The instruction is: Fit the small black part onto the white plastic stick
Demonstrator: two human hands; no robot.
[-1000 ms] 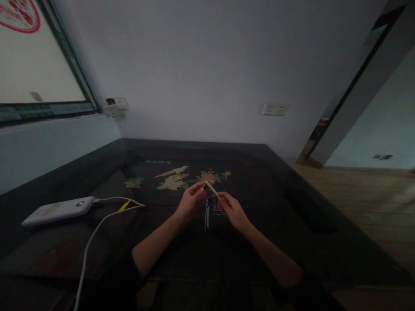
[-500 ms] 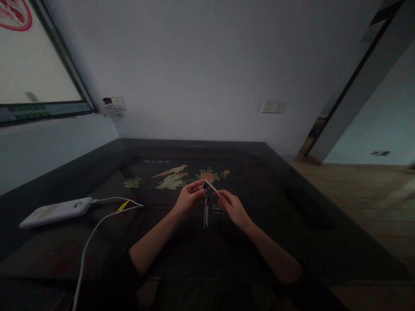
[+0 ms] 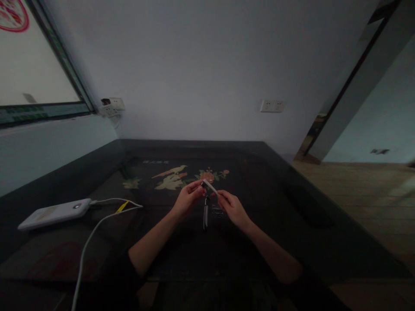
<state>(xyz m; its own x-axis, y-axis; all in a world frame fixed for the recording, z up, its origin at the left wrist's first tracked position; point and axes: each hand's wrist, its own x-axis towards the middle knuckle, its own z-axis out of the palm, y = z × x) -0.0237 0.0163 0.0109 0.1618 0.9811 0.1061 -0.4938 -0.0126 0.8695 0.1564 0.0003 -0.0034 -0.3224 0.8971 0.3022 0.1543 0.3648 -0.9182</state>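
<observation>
Both hands hold a slim pale stick [image 3: 211, 187] with a small dark part at its left end; its kind is too small to make out. The fingers of my left hand [image 3: 189, 198] pinch it at the dark end. My right hand [image 3: 234, 208] grips its other end between thumb and fingers. Just below, on the dark table, lies a slim black-and-white tool [image 3: 205, 214], pointing toward me. To its right, near my right fingers, is a small dark ribbed or see-through piece [image 3: 217, 211], hard to tell in this light.
The dark glossy table [image 3: 253, 250] bears a bird-and-flower picture [image 3: 170, 178]. At left lies a white power bank [image 3: 55, 214] with a white cable [image 3: 87, 246] and yellow tag [image 3: 122, 207]. A dark flat shape [image 3: 309, 207] is at right. A wall with sockets [image 3: 272, 106] stands behind.
The view shifts very slightly. The pale stick looks a little more bent or tilted between my hands, which stay almost in the same place.
</observation>
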